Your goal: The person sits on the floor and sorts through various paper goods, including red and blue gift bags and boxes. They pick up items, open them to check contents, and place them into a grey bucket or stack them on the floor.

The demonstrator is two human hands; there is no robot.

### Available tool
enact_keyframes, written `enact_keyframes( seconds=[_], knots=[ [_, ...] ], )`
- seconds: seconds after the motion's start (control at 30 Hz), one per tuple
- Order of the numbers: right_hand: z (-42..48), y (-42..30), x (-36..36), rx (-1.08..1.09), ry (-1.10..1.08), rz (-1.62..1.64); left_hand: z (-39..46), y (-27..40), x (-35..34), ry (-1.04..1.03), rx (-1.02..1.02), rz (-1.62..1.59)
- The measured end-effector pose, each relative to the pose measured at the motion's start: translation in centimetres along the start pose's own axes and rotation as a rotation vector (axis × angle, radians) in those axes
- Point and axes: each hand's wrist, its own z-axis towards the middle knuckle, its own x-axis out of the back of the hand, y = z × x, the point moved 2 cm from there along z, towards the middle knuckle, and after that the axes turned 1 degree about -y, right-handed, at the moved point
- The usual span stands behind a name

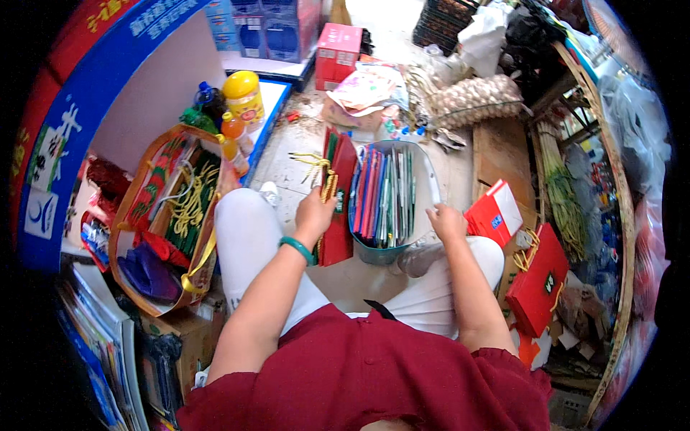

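My left hand holds the yellow cord handles of red folded gift bags, which stand upright just left of an open bag. That open bag, white inside, stands between my legs and is packed with thin folded bags in red, blue, white and green, set on edge. At its right rim is my right hand, fingers bent near the edge; whether they pinch the rim is hard to tell. A red and white bag lies beyond my right knee, with a red gift bag with yellow cords closer to me.
At left, a large open bag holds corded bags and purple fabric. Bottles and a yellow-lidded jar stand on a blue-edged shelf. Ahead are a pink carton and a net sack of garlic. A wood-edged rack borders the right side.
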Motion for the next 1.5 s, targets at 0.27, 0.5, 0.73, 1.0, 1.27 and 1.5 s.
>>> enact_keyframes(
  seconds=[0.27, 0.5, 0.73, 1.0, 1.27, 1.5],
  knots=[
    [0.1, -2.7, -4.1, 0.109, -0.105, 0.372, -0.3, 1.9, 0.4, -0.091, -0.019, -0.010],
    [1.9, -2.3, -5.4, 0.026, -0.249, 0.376, 0.1, 0.5, 0.2, -0.050, -0.017, -0.117],
    [2.7, -0.9, -6.4, -0.030, -0.084, 0.284, 0.3, 1.2, 0.7, -0.059, 0.009, -0.117],
    [0.3, -6.7, -3.5, 0.092, 0.077, 0.212, 0.5, 0.4, -0.3, -0.102, -0.014, -0.180],
    [-0.5, -10.1, -2.9, 0.123, 0.054, 0.117, -0.3, 2.1, -0.5, -0.153, -0.080, -0.191],
    [0.2, -9.2, -3.1, 0.049, 0.023, 0.129, 0.0, 1.6, -0.6, -0.179, -0.041, -0.244]
  ],
)
